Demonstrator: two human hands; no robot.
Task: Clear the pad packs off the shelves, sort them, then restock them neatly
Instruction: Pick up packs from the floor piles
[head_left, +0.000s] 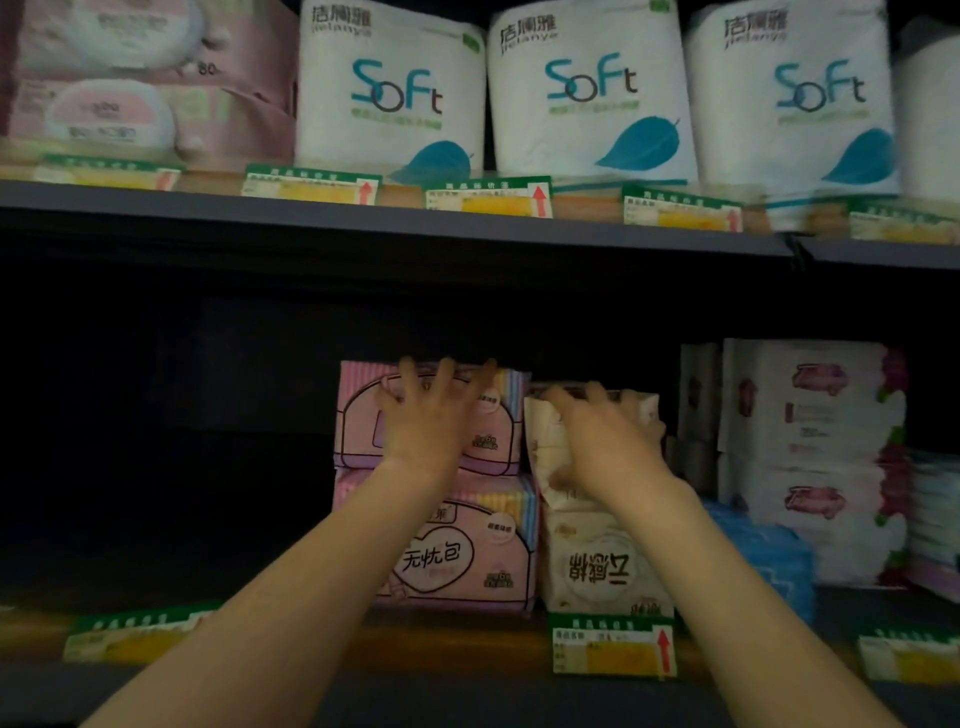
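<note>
Pink plastic film wraps the two pad packs stacked at the middle of the lower dark shelf (467, 696): the upper pink pack (498, 426) sits squarely on the lower pink pack (457, 556), which carries a heart-shaped label. Just to their right a cream-coloured soft pack (545, 457) sits tilted on a cream pack printed with dark characters (602, 566), which appears upside down. The left hand (426, 421) lies against the face of the upper pink pack with fingers spread, their tips hooked over its top edge. The right hand (608, 441) curls over the top of the tilted cream pack, fingers bent round its upper rim, seemingly gripping it.

These packs look light and squashy, filled with folded pads under thin glossy wrap, so they should give under pressure and could slide against each other. I judge the safest hold to be across the top and back edge, fingers behind and thumb in front, rather than a pinch on the loose film, which may crumple or tear. The tilted cream one looks liable to slump if pulled by one corner.

Further right stand white packs with pink car pictures (815, 415) and a blue pack (769, 551) lower down. Above, on the upper shelf (415, 218), sit white tissue bundles marked Soft (395, 88) and pink wipe packs (145, 78). Green-and-yellow price tags (613, 647) line both shelf edges.
</note>
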